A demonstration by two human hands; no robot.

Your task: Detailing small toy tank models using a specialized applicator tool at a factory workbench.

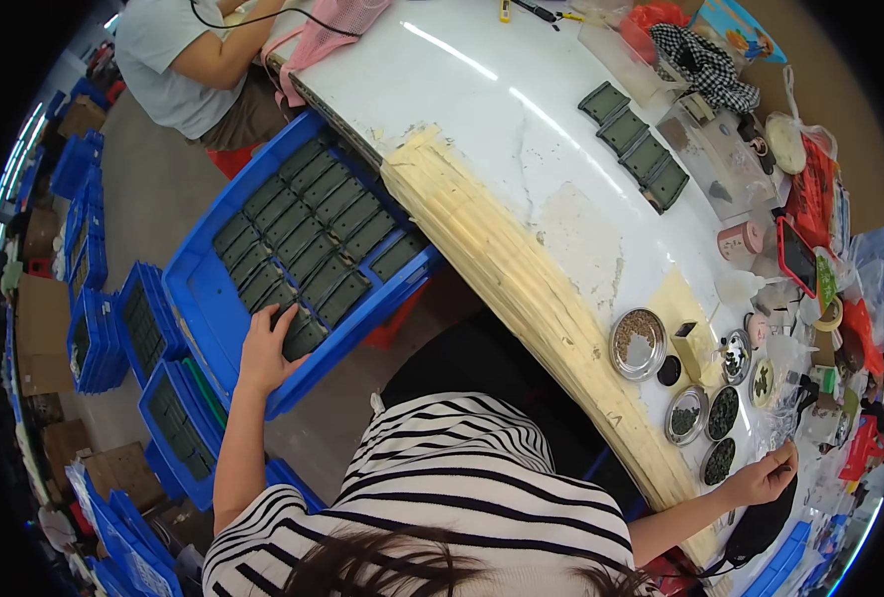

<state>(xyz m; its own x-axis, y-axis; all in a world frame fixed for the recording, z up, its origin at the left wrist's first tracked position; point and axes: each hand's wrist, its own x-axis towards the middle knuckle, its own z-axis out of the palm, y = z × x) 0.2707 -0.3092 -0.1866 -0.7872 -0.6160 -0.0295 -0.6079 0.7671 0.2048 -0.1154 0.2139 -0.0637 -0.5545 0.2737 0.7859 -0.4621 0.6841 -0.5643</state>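
Note:
My left hand point(268, 350) reaches into a blue plastic tray point(195, 287). Its thumb and fingers close around a dark green rectangular block point(304, 334) at the near end of the tray. Rows of similar dark green blocks point(313, 214) lie side by side in there. Out to the right, my right hand point(767, 476) is over the table edge with fingertips pinched together; whatever is between them is too small to make out. Closest to it are round dishes of dark small parts, one of them a dish of dark green pieces point(718, 462).
Several dark green blocks point(633, 144) lie in a row on the white table point(522, 129). A metal dish of tan granules point(638, 343) stands near the padded table edge point(502, 249). A phone point(796, 257) and bags crowd the right. Blue crates point(178, 423) stand at left; another person point(188, 70) sits beyond.

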